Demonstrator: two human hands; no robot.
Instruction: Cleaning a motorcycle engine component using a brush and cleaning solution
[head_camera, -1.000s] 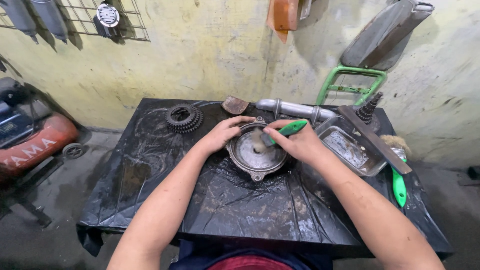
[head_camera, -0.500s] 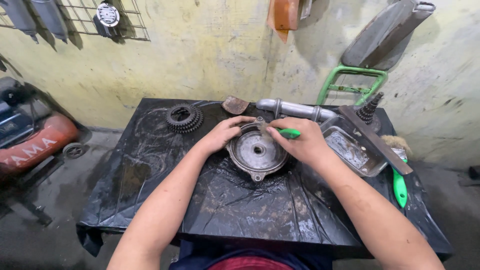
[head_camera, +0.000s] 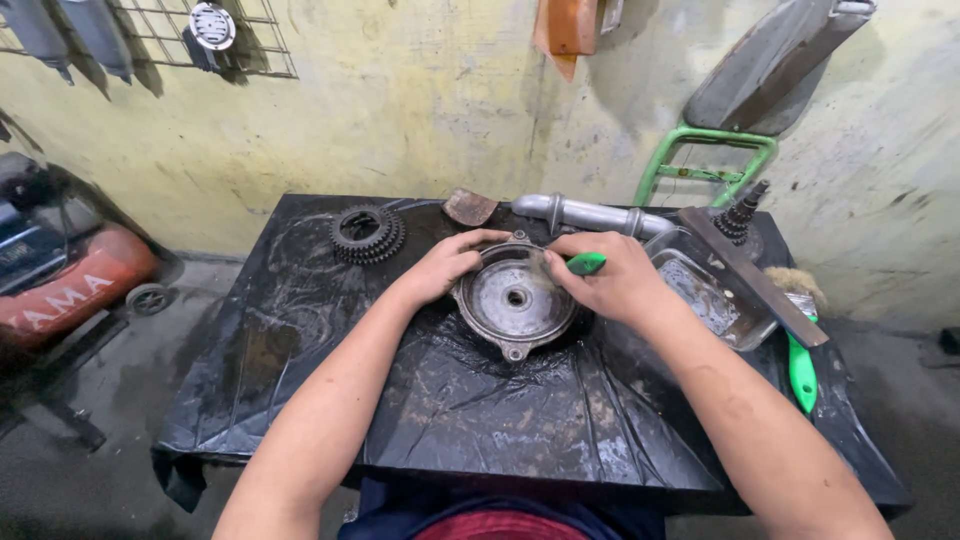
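A round grey metal cover (head_camera: 514, 299) with a hole in its centre lies on a table draped in black plastic (head_camera: 470, 410). My left hand (head_camera: 444, 265) rests on the cover's upper left rim, fingers curled over the edge. My right hand (head_camera: 610, 281) is at the upper right rim and is closed around a green-handled tool (head_camera: 586, 263); only the tip of the handle shows past my fingers, and the working end is hidden.
A black sprocket (head_camera: 367, 233) lies at the back left, next to a rusty piece (head_camera: 469, 207). A grey pipe (head_camera: 590, 214), a metal tray (head_camera: 710, 295) with a flat bar across it and a green-handled brush (head_camera: 801, 355) sit at the right. A red machine (head_camera: 70, 290) stands on the floor left.
My right hand has drawn the green-handled tool from over the cover's middle back to its upper right rim. The left hand has stayed on the rim.
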